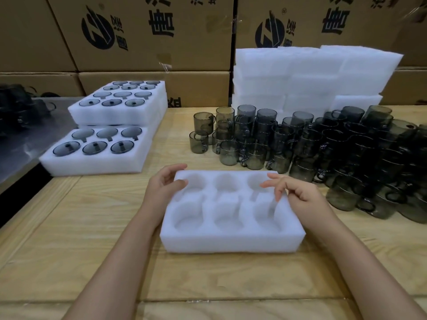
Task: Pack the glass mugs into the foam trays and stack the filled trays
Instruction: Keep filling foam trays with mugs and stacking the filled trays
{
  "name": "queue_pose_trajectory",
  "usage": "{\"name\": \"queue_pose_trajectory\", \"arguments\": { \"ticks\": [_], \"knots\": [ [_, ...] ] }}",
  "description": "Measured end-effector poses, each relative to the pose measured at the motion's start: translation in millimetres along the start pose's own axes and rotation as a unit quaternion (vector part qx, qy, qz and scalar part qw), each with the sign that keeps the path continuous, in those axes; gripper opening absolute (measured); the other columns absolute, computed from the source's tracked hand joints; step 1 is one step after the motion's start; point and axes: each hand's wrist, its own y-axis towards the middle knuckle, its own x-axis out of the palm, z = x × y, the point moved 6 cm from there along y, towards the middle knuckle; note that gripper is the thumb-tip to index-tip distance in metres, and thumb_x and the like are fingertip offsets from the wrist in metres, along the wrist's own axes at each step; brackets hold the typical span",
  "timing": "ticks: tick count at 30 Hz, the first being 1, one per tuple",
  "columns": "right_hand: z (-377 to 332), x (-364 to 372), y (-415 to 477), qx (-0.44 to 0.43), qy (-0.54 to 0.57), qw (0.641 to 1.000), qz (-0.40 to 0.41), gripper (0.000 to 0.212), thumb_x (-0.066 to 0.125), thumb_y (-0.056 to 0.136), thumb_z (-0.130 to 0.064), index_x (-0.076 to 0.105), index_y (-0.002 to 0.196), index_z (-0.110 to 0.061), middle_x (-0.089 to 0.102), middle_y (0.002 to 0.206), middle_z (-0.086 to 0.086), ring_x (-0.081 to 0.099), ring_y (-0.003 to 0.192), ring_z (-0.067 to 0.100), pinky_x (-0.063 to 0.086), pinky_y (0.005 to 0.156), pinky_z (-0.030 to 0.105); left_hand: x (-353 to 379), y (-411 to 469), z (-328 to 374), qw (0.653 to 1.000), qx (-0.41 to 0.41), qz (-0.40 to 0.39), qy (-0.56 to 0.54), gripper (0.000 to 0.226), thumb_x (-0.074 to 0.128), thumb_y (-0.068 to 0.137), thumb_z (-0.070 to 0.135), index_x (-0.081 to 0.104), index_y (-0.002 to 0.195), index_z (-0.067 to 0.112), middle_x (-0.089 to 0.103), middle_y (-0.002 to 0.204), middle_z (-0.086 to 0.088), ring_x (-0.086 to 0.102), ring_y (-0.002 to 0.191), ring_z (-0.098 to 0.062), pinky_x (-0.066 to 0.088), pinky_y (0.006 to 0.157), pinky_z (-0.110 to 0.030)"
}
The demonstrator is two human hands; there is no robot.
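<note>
- Foam tray (231, 241), empty, lies at frame centre on the table (69, 227), long axis left-right, cavities facing up.
- Left hand (166, 185) curves around its far-left corner; whether it grips is unclear.
- Right hand (298, 192) hovers above, loosely open, holding nothing.
- Glass mugs (300, 144) crowd the right.

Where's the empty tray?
Head view, centre of table: empty tray, left hand gripping its far-left corner, right hand over its right side, mugs beyond.
</note>
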Motion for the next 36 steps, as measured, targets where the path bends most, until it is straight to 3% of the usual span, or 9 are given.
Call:
{"name": "queue_pose_trajectory", "arguments": {
  "ticks": [4,6,10,13,16,20,24,30,36],
  "knots": [
    [-13.5,-13.4,-2.9,-0.031,-0.06,0.99,0.121,0.048,0.036,0.08,0.019,0.059,0.076,-0.023,0.066,0.101,-0.024,0.057,0.092,-0.014,0.042,0.07,0.007,0.0,1.5,0.7,1.0,0.006,0.023,0.012,0.033,0.055,0.084,-0.013,0.063,0.106,0.009,0.064,0.088,-0.003,0.063,0.07,-0.011,0.051,0.057,-0.017],
    [-16.5,-22.2,-2.7,-0.037,-0.082,0.977,0.191,0.042,0.042,0.084,0.014,0.064,0.088,-0.021,0.064,0.096,-0.021,0.057,0.089,-0.012,0.041,0.073,0.006,-0.2,2.7,1.8,0.999,0.011,0.032,0.012,0.031,0.056,0.085,-0.012,0.063,0.107,0.009,0.064,0.087,-0.004,0.061,0.074,-0.016,0.051,0.058,-0.019],
    [-16.4,-41.5,8.6,-0.003,-0.154,0.951,0.268,0.029,0.049,0.088,0.001,0.063,0.108,-0.014,0.056,0.081,-0.013,0.05,0.064,-0.002,0.036,0.063,0.017,-0.5,5.1,1.3,0.999,0.017,0.047,0.011,0.026,0.059,0.086,-0.007,0.064,0.104,0.01,0.063,0.088,-0.006,0.059,0.08,-0.023,0.049,0.067,-0.03],
    [-18.3,-52.3,34.0,0.045,-0.25,0.938,0.238,0.037,0.052,0.089,-0.006,0.051,0.126,-0.012,0.058,0.115,0.005,0.059,0.086,0.018,0.039,0.08,0.027,-0.4,6.8,-0.5,0.999,0.017,0.043,0.016,0.025,0.059,0.086,-0.006,0.065,0.102,0.012,0.064,0.088,-0.006,0.059,0.08,-0.023,0.048,0.068,-0.032],
    [-15.6,-57.8,60.3,0.11,-0.34,0.916,0.183,0.046,0.05,0.092,-0.011,0.041,0.137,-0.009,0.045,0.138,0.011,0.049,0.117,0.035,0.039,0.093,0.04,-1.4,9.2,-1.4,0.999,0.022,0.033,0.022,0.024,0.059,0.086,-0.005,0.065,0.1,0.014,0.063,0.09,-0.008,0.059,0.084,-0.025,0.048,0.07,-0.033],
    [-15.5,-55.0,80.1,0.132,-0.42,0.885,0.149,0.04,0.048,0.091,-0.007,0.044,0.13,0.0,0.049,0.129,0.02,0.05,0.112,0.042,0.041,0.088,0.043,-2.1,11.2,-2.9,0.999,0.025,0.022,0.025,0.024,0.06,0.086,-0.004,0.066,0.097,0.016,0.065,0.089,-0.005,0.06,0.083,-0.023,0.049,0.068,-0.031],
    [-15.9,-54.4,87.2,0.133,-0.444,0.872,0.159,0.03,0.047,0.089,0.0,0.053,0.118,0.002,0.057,0.114,0.023,0.054,0.103,0.044,0.043,0.079,0.042,-2.8,12.4,-4.4,0.999,0.026,0.018,0.027,0.024,0.061,0.086,-0.003,0.067,0.097,0.017,0.064,0.095,-0.008,0.059,0.088,-0.025,0.048,0.075,-0.035],
    [-18.6,-56.4,84.8,0.135,-0.416,0.879,0.192,0.027,0.049,0.089,0.002,0.056,0.115,0.0,0.06,0.109,0.023,0.054,0.1,0.044,0.042,0.071,0.038,-2.5,12.5,-4.8,0.999,0.028,0.018,0.02,0.023,0.061,0.086,-0.003,0.066,0.098,0.016,0.065,0.092,-0.006,0.06,0.084,-0.022,0.049,0.068,-0.029],
    [-46.8,-48.6,70.3,0.093,-0.33,0.908,0.242,0.032,0.049,0.09,-0.007,0.059,0.12,-0.009,0.064,0.112,0.017,0.055,0.105,0.039,0.045,0.085,0.039,-1.6,14.1,-6.0,0.999,0.034,0.015,0.026,0.02,0.062,0.088,0.003,0.067,0.096,0.02,0.065,0.088,-0.003,0.06,0.082,-0.02,0.048,0.067,-0.028]
  ]
}}
